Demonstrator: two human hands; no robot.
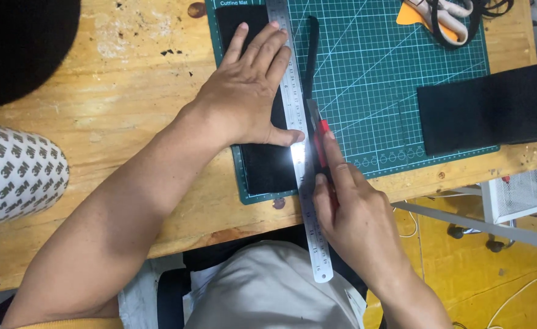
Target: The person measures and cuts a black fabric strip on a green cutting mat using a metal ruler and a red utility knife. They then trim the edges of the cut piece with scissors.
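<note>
Wooden bench [128, 116], scuffed, green cutting mat [390, 73] toward its far right corner, mat's near edge just short of the bench's near edge. Black sheet [262, 164] lies along the mat's left edge; a second black piece [481, 109] sits at the bench's right edge. Steel ruler [299, 140] runs far to near, overhanging the near edge. Left hand [244, 97] flat, fingers spread, pressing ruler and sheet; holding nothing. Right hand [357, 225] closed round a red knife [320, 137], blade against the ruler's right edge, a narrow black strip [311, 55] just beside it. Step, by my reading: mid-cut. Next calls for steady ruler pressure and a straight pull toward the near edge.
</note>
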